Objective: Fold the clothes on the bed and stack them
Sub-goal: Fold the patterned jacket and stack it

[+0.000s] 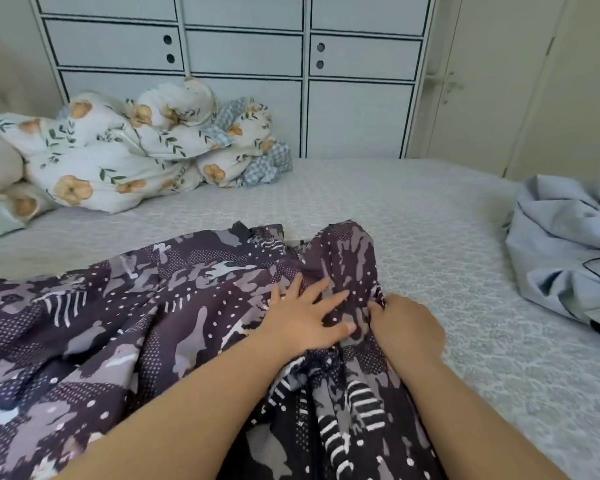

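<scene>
While your left hand [300, 318] lies flat with its fingers spread on the dark patterned garment [118, 323], your right hand [407, 323] has its fingers curled into a bunched fold of the same cloth just beside it, pinching the fabric. The garment lies across the near side of the bed [413, 209], spreading wide to your left and gathering into a narrow, ridged bundle between your forearms, with one rounded lobe rising beyond your fingertips.

Expect this cloth to handle as thin, light and limp: it drapes in soft ripples, holds no shape of its own, and will likely slide and bunch over the bedcover when you pull it. It looks smooth, perhaps a little slippery, so a flat palm should hold it down better than fingertips. For folding, take it at an edge or seam, not in the middle of the loose panel, and draw it taut before laying it over; the gathered part near your right hand probably needs smoothing out first.

Purple-brown ground, pale grey blotches, white dots and white bars make up the print. Beneath it the bedcover is pale, with a fine woven or quilted texture. A crumpled pale blue garment [565, 251] waits well apart at the right edge, stiffer-looking in its creases. A puffy flowered quilt [125, 147] is heaped at the far left against the white cabinet [243, 53].
</scene>
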